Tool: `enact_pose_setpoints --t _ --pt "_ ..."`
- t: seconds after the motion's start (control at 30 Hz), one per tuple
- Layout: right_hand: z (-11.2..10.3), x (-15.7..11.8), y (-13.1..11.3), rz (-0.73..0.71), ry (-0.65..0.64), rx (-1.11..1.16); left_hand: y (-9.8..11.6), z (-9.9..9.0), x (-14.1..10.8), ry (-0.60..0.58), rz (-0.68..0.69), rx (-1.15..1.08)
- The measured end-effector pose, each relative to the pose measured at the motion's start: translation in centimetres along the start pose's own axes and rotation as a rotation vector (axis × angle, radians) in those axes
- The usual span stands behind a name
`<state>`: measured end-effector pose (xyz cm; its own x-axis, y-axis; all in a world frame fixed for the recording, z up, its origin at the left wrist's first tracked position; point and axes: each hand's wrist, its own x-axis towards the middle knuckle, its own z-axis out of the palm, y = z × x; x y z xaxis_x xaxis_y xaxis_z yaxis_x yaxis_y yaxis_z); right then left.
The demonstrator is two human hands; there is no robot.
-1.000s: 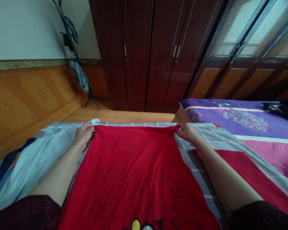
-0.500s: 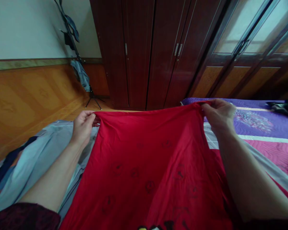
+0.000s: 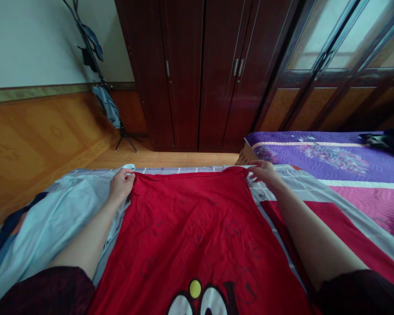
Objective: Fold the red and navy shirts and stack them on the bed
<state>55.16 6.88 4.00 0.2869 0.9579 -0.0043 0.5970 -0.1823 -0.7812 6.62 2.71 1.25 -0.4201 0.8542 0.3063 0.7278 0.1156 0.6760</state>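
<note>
At 9 o'clock a crumpled pale blue cloth [image 3: 62,214] lies under the left forearm, and at 11 o'clock a black tripod clothes stand [image 3: 126,140] carries hanging clothes. The left hand [image 3: 121,184] pinches one top corner of a red jersey garment [image 3: 190,227], and the right hand [image 3: 264,171] appears to pinch the other. The hands stand well apart, stretching the top edge taut so the cloth lies flat and spread on the bed. At 6 o'clock the garment shows a cartoon eyes print [image 3: 197,302], with no readable writing. A dark wood wardrobe [image 3: 184,74] stands at 12 o'clock. A grey checked bedsheet [image 3: 302,186] runs beneath the right hand, with a purple quilted bedspread [image 3: 315,153] at 2 o'clock.
</note>
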Motion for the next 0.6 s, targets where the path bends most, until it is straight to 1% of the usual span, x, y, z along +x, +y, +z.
enact_pose_setpoints --t 0.1,0.17,0.23,0.3,0.37,0.5,0.6 --pt "-0.8 0.0 -0.1 0.040 -0.094 -0.117 0.2 -0.1 -0.2 -0.017 -0.023 0.110" --pt "-0.6 -0.1 -0.1 0.034 -0.150 -0.207 0.1 -0.3 -0.2 -0.074 -0.035 0.211" --pt "0.0 -0.4 -0.3 0.008 -0.166 -0.276 0.0 -0.4 -0.3 -0.149 -0.028 0.283" --pt "0.6 -0.7 -0.5 -0.016 -0.149 -0.313 0.0 -0.3 -0.5 -0.172 -0.013 0.252" --pt "0.9 -0.9 -0.8 -0.024 -0.111 -0.312 0.1 -0.1 -0.6 -0.142 -0.002 0.159" --pt "0.7 -0.9 -0.9 -0.029 -0.022 -0.234 0.2 0.6 -0.5 -0.076 -0.027 0.004" --pt "0.5 -0.8 -0.5 -0.004 -0.022 -0.217 0.2 1.0 -0.5 -0.063 -0.070 -0.065"
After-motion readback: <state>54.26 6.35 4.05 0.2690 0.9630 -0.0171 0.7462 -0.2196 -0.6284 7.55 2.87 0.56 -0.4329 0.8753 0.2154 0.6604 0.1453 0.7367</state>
